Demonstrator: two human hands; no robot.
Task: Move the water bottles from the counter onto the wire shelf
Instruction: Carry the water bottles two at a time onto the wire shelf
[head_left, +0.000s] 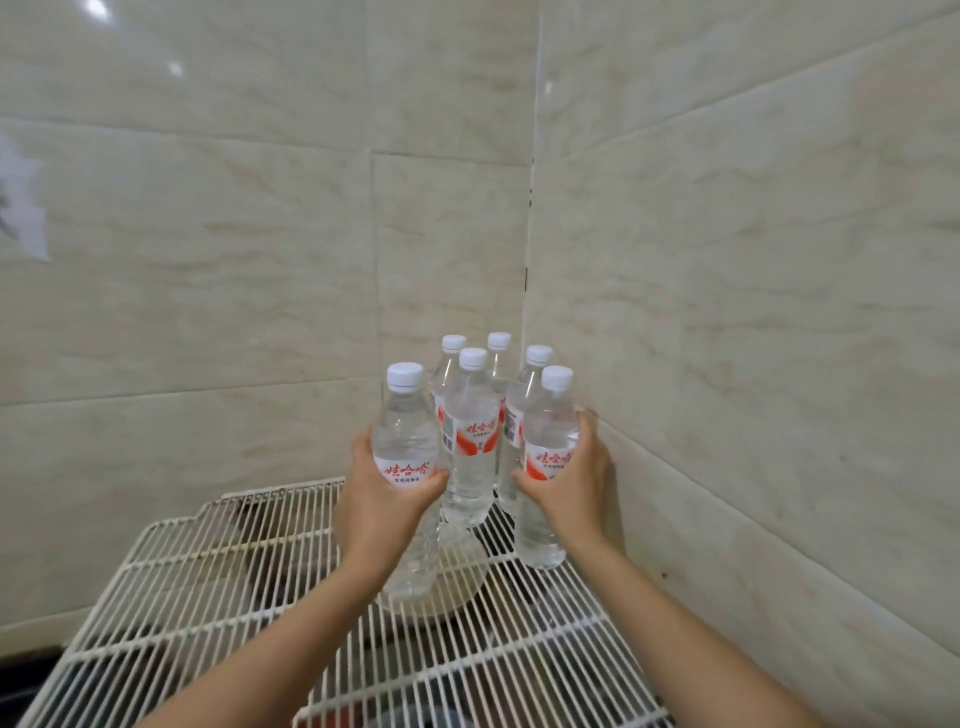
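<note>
Several clear water bottles with white caps and red-and-white labels stand upright on the white wire shelf (208, 561), grouped in the far right corner by the tiled walls. My left hand (379, 499) grips the front-left bottle (405, 431) around its label; its base sits at the shelf. My right hand (571, 483) grips the front-right bottle (550, 431) at its label, and that bottle stands on the wires. Between and behind them stands a middle bottle (470, 441) with others behind it (498, 353).
Tiled walls close in at the back and right, meeting in a corner behind the bottles. A pale round bowl-like object (441, 597) lies under the wires beneath the left bottle. Dark items show below the shelf. Bare wire stretches to the left and front.
</note>
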